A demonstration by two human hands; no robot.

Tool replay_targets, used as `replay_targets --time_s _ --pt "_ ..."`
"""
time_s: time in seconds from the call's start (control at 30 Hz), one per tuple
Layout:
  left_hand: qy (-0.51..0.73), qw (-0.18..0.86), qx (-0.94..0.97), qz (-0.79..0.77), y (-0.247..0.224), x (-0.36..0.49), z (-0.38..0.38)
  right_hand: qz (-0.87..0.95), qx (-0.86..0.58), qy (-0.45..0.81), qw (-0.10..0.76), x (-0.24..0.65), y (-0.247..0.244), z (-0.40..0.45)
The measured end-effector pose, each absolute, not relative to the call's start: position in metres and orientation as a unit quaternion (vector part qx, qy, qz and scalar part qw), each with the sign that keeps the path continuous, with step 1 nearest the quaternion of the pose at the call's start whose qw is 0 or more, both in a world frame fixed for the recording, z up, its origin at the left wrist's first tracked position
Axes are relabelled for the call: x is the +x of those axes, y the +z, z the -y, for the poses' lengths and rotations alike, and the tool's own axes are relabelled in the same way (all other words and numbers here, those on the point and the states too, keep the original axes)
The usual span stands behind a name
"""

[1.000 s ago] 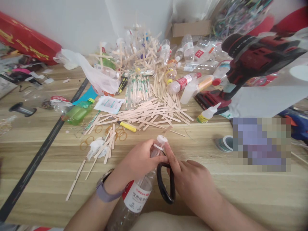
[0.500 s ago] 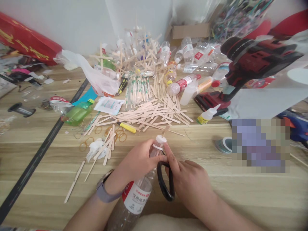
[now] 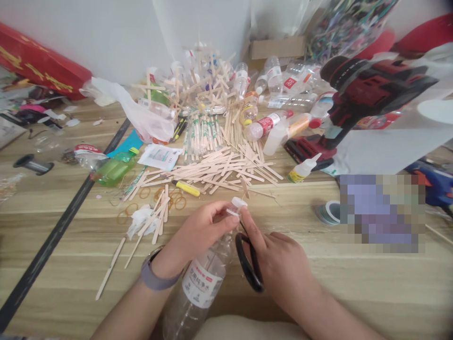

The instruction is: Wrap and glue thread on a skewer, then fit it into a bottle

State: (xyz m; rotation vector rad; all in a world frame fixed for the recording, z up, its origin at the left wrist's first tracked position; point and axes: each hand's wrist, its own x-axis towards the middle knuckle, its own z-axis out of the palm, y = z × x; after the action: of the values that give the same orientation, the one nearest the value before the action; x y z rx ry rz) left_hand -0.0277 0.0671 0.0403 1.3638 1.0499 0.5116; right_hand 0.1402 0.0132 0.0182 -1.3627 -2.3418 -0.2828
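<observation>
A clear plastic bottle (image 3: 201, 285) with a white label leans away from me at the table's front edge. My left hand (image 3: 203, 231) is closed around its neck, just under the white cap (image 3: 239, 203). A small wooden piece (image 3: 245, 188) sticks up from the cap. In my right hand (image 3: 283, 259) are black-handled scissors (image 3: 249, 264); one handle loop hangs free to the left of the fingers. The blades are mostly hidden near the bottle neck. My right index finger is stretched along to the cap's edge.
Craft sticks (image 3: 219, 170) lie heaped ahead, with a yellow-handled cutter (image 3: 187, 188) and rubber bands (image 3: 177, 200) nearby. A glue bottle (image 3: 304, 169) and a red-black power drill (image 3: 354, 104) stand to the right. Several plastic bottles (image 3: 274, 78) lie at the back. A wire spool (image 3: 329, 212) sits right.
The bottle has turned about its length, so its label faces differently. My left fingers have moved up nearer the cap, and the scissors' handle has shifted slightly right.
</observation>
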Motion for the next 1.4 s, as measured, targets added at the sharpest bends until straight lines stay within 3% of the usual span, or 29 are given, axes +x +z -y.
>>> replay_targets --time_s 0.37,1.1,1.4 --pt "0.189 0.539 0.638 -0.516 0.050 -0.027 -0.060 0.848 -0.471 -0.050 0.237 0.143 0.024 -0.010" --pt "0.162 0.493 0.693 -0.501 0.049 -0.031 -0.051 0.893 -0.428 -0.046 0.136 0.159 0.025 -0.015" --pt "0.164 0.528 0.659 -0.510 0.051 -0.026 -0.054 0.841 -0.494 -0.127 0.179 0.136 0.025 -0.005"
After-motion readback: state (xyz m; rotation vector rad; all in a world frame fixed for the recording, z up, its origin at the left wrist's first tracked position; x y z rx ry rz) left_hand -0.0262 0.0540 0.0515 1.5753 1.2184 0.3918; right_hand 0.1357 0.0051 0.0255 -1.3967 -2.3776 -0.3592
